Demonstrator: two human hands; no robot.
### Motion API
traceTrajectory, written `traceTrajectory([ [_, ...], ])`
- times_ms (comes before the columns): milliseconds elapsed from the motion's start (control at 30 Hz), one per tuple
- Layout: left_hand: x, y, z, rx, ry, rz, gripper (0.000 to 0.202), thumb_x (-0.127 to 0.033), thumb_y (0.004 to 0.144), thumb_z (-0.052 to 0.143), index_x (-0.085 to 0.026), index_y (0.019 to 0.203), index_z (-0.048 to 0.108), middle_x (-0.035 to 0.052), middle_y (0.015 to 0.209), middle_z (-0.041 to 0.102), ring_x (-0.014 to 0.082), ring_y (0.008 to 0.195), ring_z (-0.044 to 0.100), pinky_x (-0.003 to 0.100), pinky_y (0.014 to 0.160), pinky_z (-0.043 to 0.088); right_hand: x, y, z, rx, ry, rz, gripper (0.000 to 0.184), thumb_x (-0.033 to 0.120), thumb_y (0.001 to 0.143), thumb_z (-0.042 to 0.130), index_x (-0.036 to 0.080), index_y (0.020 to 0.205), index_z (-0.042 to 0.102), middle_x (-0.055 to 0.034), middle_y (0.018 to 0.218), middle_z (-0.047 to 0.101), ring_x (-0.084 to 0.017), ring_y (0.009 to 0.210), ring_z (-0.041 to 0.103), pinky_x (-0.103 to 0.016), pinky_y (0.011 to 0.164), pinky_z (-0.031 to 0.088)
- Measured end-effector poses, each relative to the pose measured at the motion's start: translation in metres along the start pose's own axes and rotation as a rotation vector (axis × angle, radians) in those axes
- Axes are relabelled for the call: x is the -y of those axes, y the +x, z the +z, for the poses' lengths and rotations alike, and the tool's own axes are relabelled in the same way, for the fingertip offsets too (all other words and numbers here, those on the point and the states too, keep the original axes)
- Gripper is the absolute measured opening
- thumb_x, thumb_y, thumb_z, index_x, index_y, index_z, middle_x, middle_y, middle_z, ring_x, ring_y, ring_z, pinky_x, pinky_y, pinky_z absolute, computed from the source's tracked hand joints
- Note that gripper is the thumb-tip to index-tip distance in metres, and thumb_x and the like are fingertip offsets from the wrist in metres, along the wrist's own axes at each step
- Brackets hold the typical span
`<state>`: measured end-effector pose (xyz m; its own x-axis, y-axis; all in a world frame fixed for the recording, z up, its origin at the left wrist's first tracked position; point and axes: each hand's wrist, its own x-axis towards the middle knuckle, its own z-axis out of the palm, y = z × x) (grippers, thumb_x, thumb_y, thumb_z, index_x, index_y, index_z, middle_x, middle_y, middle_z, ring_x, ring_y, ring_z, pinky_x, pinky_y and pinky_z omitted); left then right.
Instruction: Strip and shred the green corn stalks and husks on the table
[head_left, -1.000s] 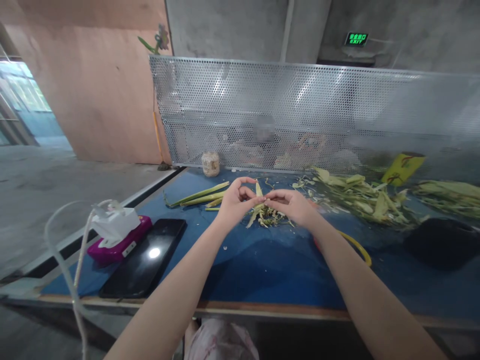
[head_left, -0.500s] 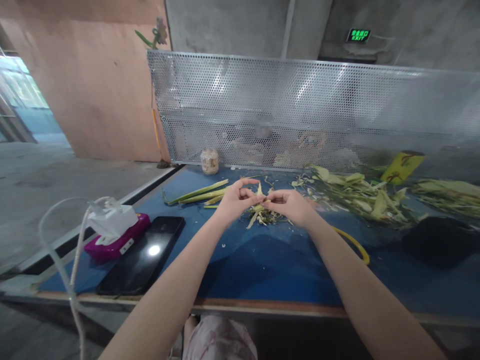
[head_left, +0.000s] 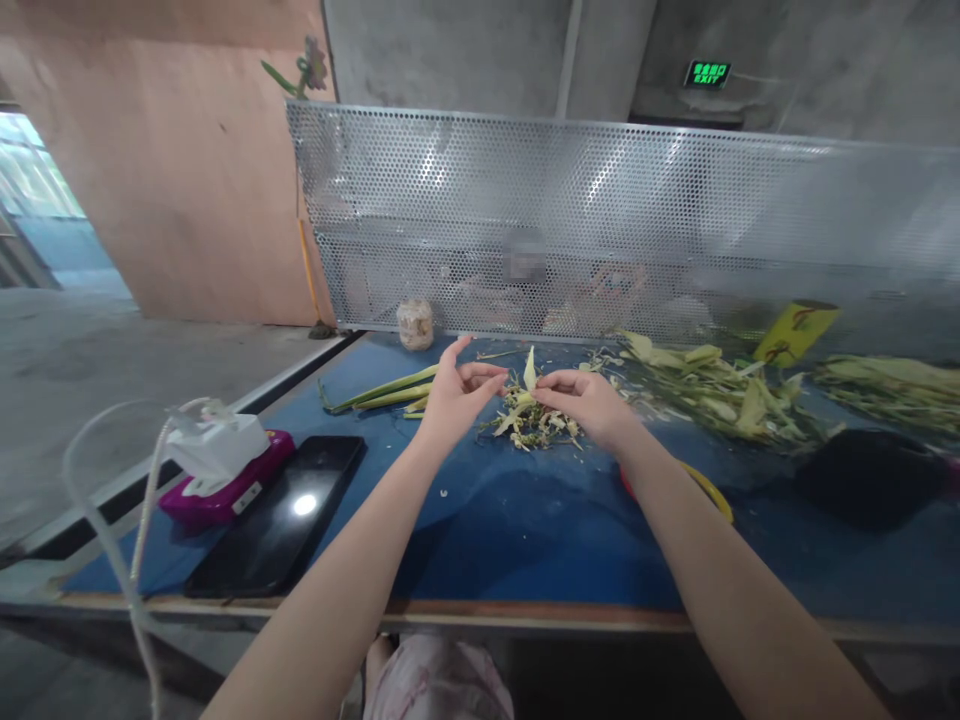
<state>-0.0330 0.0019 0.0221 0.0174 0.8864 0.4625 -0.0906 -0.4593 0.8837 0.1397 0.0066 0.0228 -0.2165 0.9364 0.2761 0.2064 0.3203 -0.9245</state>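
Observation:
My left hand [head_left: 453, 393] hovers above the blue table [head_left: 525, 520] with its fingers curled loosely and spread, holding nothing I can make out. My right hand [head_left: 585, 400] pinches a pale yellow-green husk strip [head_left: 529, 372] that stands upright between the two hands. Just below the hands lies a small heap of husk scraps [head_left: 532, 425]. A few long green stalks [head_left: 382, 391] lie to the left of my left hand.
A black phone [head_left: 281, 515] and a magenta box with a white charger and cable [head_left: 221, 465] lie at the left front. A big pile of husks [head_left: 720, 390], a yellow ring [head_left: 709, 485] and a dark object [head_left: 862, 478] are on the right. A perforated metal screen [head_left: 600, 220] backs the table, a jar [head_left: 415, 324] beside it.
The hands have come apart a little. My left hand opened and let go, while the husk strip now stands up in my right fingers. The view shifted slightly.

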Motion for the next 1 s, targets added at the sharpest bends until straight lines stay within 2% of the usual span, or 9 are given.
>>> traceTrajectory([
  [67,0.001,0.000,-0.001,0.012,0.039,-0.002,0.077,-0.021,0.064,0.065,-0.013,0.128,0.023,0.0069,0.086,0.065,0.0099,0.062,0.059,0.026,0.067,0.046,0.000,0.000,-0.001,-0.004,-0.013,-0.004,0.025,0.037,0.060,0.066,0.016,0.071,0.062,-0.0016,0.067,0.060,-0.011,0.061,0.053,-0.026,0.065,0.042],
  [133,0.003,-0.001,-0.001,0.076,0.054,-0.034,0.079,-0.021,0.063,0.066,-0.014,0.130,0.024,0.0091,0.091,0.065,0.0105,0.065,0.059,0.027,0.067,0.046,0.001,0.000,-0.002,-0.002,-0.028,-0.009,0.025,0.038,0.060,0.066,0.016,0.072,0.062,-0.0015,0.067,0.060,-0.011,0.061,0.053,-0.026,0.064,0.042],
  [233,0.005,0.000,-0.001,0.170,0.078,-0.074,0.080,-0.018,0.062,0.066,-0.012,0.130,0.025,0.0083,0.084,0.067,0.0113,0.065,0.058,0.026,0.064,0.045,0.003,-0.001,-0.002,-0.002,-0.048,-0.017,0.025,0.038,0.060,0.066,0.015,0.071,0.062,-0.0009,0.065,0.060,-0.011,0.059,0.052,-0.026,0.062,0.041],
  [333,0.005,0.001,-0.001,0.165,0.162,-0.061,0.077,-0.018,0.061,0.065,-0.009,0.129,0.029,0.0051,0.070,0.067,0.0118,0.062,0.058,0.025,0.061,0.043,0.005,-0.002,-0.002,-0.023,-0.046,-0.011,0.023,0.036,0.060,0.065,0.016,0.070,0.061,-0.0008,0.065,0.060,-0.010,0.059,0.053,-0.025,0.063,0.042],
  [467,0.004,0.002,-0.004,0.120,0.249,-0.020,0.074,-0.021,0.063,0.065,-0.007,0.128,0.031,0.0074,0.073,0.067,0.0136,0.064,0.058,0.025,0.060,0.043,0.004,-0.001,-0.002,-0.052,-0.065,-0.017,0.022,0.035,0.061,0.065,0.016,0.070,0.061,-0.0013,0.065,0.061,-0.010,0.058,0.054,-0.025,0.063,0.043],
  [567,0.004,0.000,-0.006,0.117,0.434,0.081,0.073,-0.019,0.067,0.061,-0.013,0.131,0.027,0.0057,0.077,0.068,0.0136,0.067,0.058,0.026,0.064,0.044,-0.001,0.001,-0.002,-0.056,-0.136,-0.043,0.023,0.036,0.061,0.064,0.015,0.071,0.061,-0.0028,0.067,0.062,-0.012,0.060,0.055,-0.026,0.063,0.043],
  [667,0.003,-0.002,-0.006,0.175,0.700,0.233,0.069,-0.013,0.072,0.053,-0.019,0.133,0.023,0.0015,0.077,0.067,0.0122,0.070,0.057,0.027,0.072,0.042,-0.005,0.003,0.000,-0.050,-0.260,-0.073,0.023,0.035,0.063,0.061,0.014,0.071,0.062,-0.0044,0.067,0.062,-0.014,0.061,0.056,-0.027,0.061,0.043],
  [867,0.002,-0.002,-0.003,0.234,1.009,0.364,0.060,-0.011,0.077,0.043,-0.013,0.132,0.021,0.0044,0.082,0.063,0.0158,0.079,0.055,0.031,0.077,0.041,-0.005,0.003,0.002,-0.100,-0.400,-0.072,0.020,0.033,0.065,0.056,0.014,0.070,0.060,-0.0055,0.066,0.062,-0.015,0.060,0.055,-0.026,0.058,0.042],
  [1000,0.004,-0.005,-0.003,0.354,1.104,0.511,0.057,-0.010,0.079,0.037,-0.016,0.133,0.018,0.0043,0.088,0.063,0.0174,0.088,0.055,0.032,0.080,0.040,-0.004,0.004,0.000,-0.118,-0.399,-0.015,0.021,0.034,0.066,0.054,0.014,0.069,0.059,-0.0038,0.061,0.059,-0.013,0.055,0.052,-0.025,0.053,0.039],
])
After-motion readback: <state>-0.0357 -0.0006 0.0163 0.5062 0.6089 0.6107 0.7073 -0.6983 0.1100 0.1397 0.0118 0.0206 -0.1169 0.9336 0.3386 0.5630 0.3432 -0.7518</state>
